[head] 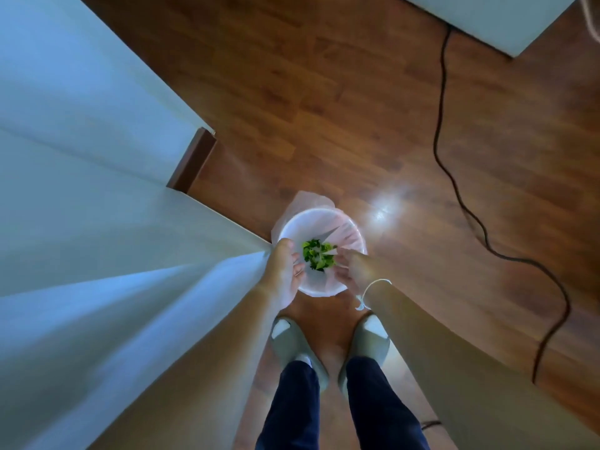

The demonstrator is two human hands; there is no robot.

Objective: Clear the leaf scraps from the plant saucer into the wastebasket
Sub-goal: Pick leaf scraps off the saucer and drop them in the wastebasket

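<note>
Two hands over the lined wastebasket (352,237) on the wood floor (324,125). Left hand (284,271) palm up, fingers (297,271) loosely curled at the scraps' edge. Green leaf scraps (316,254) sit between both sets of fingertips, above the bin opening. Right hand (352,267), fingers bunched toward the scraps; pinch unclear. Saucer not discernible. Black cable (440,125) far right.

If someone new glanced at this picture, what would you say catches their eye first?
Probably the bright green leaf scraps at centre, over the white-lined wastebasket on the wooden floor. The left hand and right hand flank them. A black cable snakes across the floor at right.
</note>
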